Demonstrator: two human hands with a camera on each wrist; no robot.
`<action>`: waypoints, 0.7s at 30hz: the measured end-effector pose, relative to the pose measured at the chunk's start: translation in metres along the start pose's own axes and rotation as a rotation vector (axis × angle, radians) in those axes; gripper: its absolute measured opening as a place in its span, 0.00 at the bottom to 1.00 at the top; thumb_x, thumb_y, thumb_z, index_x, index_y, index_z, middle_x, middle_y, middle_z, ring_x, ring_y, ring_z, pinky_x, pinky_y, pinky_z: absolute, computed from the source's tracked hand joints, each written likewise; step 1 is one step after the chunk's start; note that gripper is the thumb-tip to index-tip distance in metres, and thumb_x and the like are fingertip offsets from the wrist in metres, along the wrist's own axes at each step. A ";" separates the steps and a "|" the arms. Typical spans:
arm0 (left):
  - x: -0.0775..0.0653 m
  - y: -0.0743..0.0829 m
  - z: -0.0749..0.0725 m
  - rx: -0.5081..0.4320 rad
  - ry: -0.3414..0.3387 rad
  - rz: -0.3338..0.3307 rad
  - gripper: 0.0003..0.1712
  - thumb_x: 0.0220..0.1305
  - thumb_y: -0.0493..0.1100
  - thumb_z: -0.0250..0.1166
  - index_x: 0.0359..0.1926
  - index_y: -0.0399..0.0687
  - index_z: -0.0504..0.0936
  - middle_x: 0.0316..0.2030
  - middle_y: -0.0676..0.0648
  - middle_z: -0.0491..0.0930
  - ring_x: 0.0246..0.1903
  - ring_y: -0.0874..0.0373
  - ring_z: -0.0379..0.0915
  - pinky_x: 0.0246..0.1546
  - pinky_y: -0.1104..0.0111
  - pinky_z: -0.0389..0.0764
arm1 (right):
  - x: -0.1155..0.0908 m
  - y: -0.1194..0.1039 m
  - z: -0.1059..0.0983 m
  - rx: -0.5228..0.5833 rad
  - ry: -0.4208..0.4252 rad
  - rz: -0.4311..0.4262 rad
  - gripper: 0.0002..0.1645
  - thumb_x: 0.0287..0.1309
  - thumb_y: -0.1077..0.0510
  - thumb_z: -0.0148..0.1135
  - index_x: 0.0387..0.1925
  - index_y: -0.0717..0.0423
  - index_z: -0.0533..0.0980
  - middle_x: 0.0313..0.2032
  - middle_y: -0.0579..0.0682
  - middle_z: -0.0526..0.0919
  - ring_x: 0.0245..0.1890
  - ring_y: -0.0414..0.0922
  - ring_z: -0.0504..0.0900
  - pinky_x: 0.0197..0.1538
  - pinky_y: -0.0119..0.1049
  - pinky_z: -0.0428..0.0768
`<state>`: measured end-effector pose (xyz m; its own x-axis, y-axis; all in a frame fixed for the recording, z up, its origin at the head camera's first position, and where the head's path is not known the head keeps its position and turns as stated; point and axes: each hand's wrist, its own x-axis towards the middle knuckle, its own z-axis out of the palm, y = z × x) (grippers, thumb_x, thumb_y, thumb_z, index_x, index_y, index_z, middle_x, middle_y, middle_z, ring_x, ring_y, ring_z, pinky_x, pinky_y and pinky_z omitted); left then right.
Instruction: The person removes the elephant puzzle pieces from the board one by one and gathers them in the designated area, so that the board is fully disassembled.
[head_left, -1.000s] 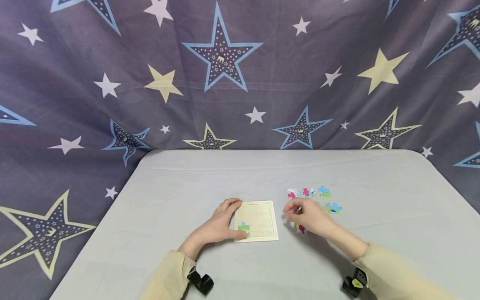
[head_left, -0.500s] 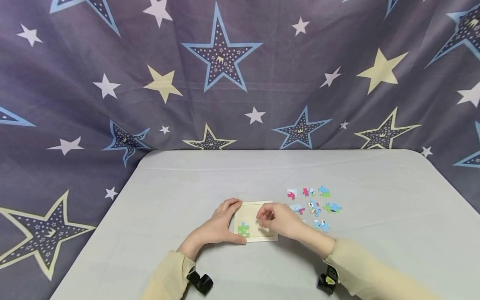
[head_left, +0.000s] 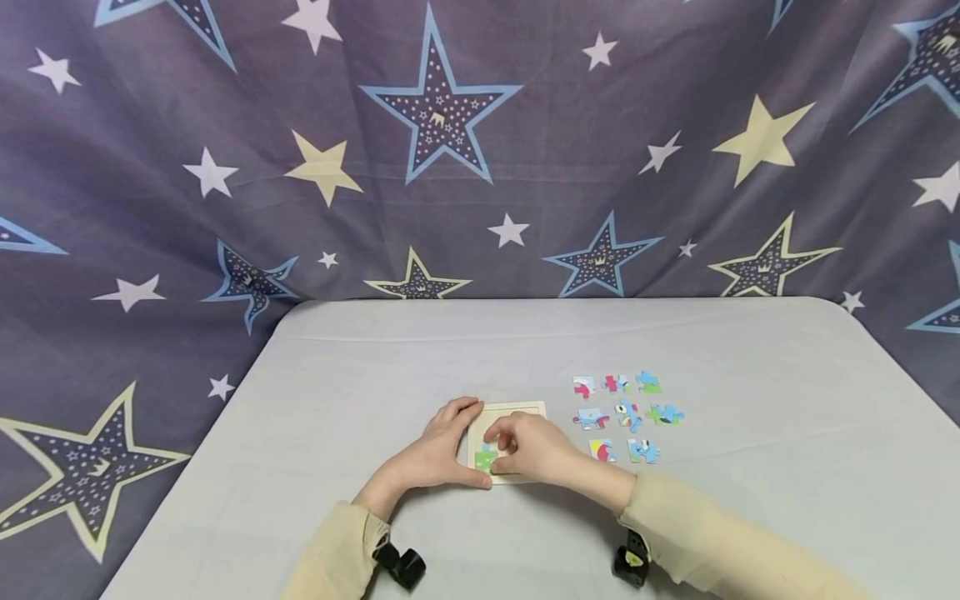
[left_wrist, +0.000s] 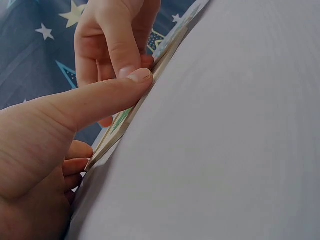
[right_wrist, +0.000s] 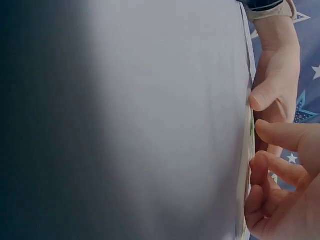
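A shallow square wooden puzzle tray (head_left: 519, 407) lies on the table, a green-and-blue puzzle piece (head_left: 483, 461) in its near left corner. My left hand (head_left: 429, 454) holds the tray by its left side, thumb along the near edge and fingers at the far left corner. Over the tray, my right hand (head_left: 538, 448) reaches in from the right with bent fingers, thumb tip close beside the green piece. The right wrist view shows a gap between the right thumb (right_wrist: 280, 132) and fingers, and no piece between them. Part of the tray is hidden under this hand.
Several loose puzzle pieces (head_left: 628, 415) lie in rows right of the tray, in pink, blue, green and yellow. The table (head_left: 360, 358) has a light grey cover. A dark star-patterned cloth (head_left: 517, 192) hangs behind it.
My right hand has moved left from the loose pieces to over the tray, beside the green piece, uncovering the loose pieces. My left hand keeps its place, its thumb slightly shifted off the piece.
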<state>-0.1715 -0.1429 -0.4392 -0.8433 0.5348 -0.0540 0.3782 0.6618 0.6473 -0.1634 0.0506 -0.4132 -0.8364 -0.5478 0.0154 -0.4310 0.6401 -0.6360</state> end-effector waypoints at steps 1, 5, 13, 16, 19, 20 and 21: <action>0.000 0.000 0.000 0.001 -0.001 0.002 0.63 0.37 0.61 0.73 0.69 0.41 0.51 0.67 0.45 0.49 0.67 0.46 0.41 0.63 0.48 0.53 | 0.001 0.000 0.001 -0.016 -0.003 0.002 0.18 0.39 0.59 0.71 0.38 0.57 0.80 0.25 0.45 0.77 0.25 0.36 0.71 0.28 0.30 0.70; 0.000 0.001 -0.001 0.003 0.001 0.012 0.63 0.37 0.61 0.73 0.68 0.40 0.51 0.67 0.44 0.49 0.67 0.46 0.42 0.63 0.48 0.53 | 0.001 -0.002 0.003 -0.048 -0.005 0.008 0.19 0.39 0.58 0.72 0.38 0.56 0.80 0.25 0.45 0.76 0.24 0.37 0.70 0.27 0.30 0.69; 0.000 0.000 -0.001 -0.002 0.004 0.009 0.63 0.37 0.61 0.73 0.69 0.40 0.51 0.67 0.45 0.50 0.67 0.46 0.42 0.64 0.49 0.52 | 0.002 -0.001 0.005 -0.045 0.001 -0.002 0.17 0.38 0.58 0.72 0.35 0.54 0.80 0.25 0.44 0.74 0.24 0.37 0.69 0.26 0.30 0.68; 0.000 0.000 0.000 -0.004 0.008 0.005 0.63 0.36 0.62 0.73 0.68 0.40 0.52 0.67 0.45 0.50 0.67 0.46 0.42 0.63 0.49 0.53 | 0.003 0.000 0.006 -0.033 0.006 0.001 0.17 0.37 0.59 0.73 0.34 0.54 0.79 0.24 0.43 0.75 0.24 0.37 0.69 0.26 0.30 0.68; 0.000 0.000 0.000 0.001 0.013 0.004 0.63 0.36 0.62 0.73 0.68 0.41 0.52 0.67 0.45 0.50 0.67 0.46 0.42 0.63 0.49 0.53 | 0.003 -0.001 0.006 -0.013 0.015 0.011 0.17 0.36 0.60 0.73 0.32 0.53 0.78 0.24 0.43 0.75 0.25 0.37 0.70 0.27 0.30 0.67; 0.000 0.000 0.000 0.001 0.014 0.005 0.63 0.36 0.62 0.73 0.68 0.40 0.52 0.67 0.45 0.50 0.67 0.47 0.42 0.64 0.49 0.53 | 0.002 -0.001 0.006 -0.005 0.017 0.014 0.17 0.35 0.60 0.73 0.32 0.53 0.78 0.24 0.43 0.75 0.25 0.37 0.70 0.27 0.30 0.68; 0.000 0.001 0.000 0.001 0.016 0.005 0.63 0.36 0.62 0.74 0.68 0.40 0.52 0.66 0.45 0.50 0.67 0.47 0.42 0.64 0.49 0.53 | 0.002 -0.001 0.006 0.002 0.020 0.017 0.17 0.35 0.60 0.73 0.32 0.52 0.77 0.24 0.43 0.75 0.25 0.37 0.70 0.27 0.31 0.67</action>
<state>-0.1712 -0.1424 -0.4390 -0.8471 0.5300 -0.0387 0.3829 0.6594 0.6470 -0.1628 0.0453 -0.4169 -0.8505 -0.5257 0.0198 -0.4158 0.6487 -0.6375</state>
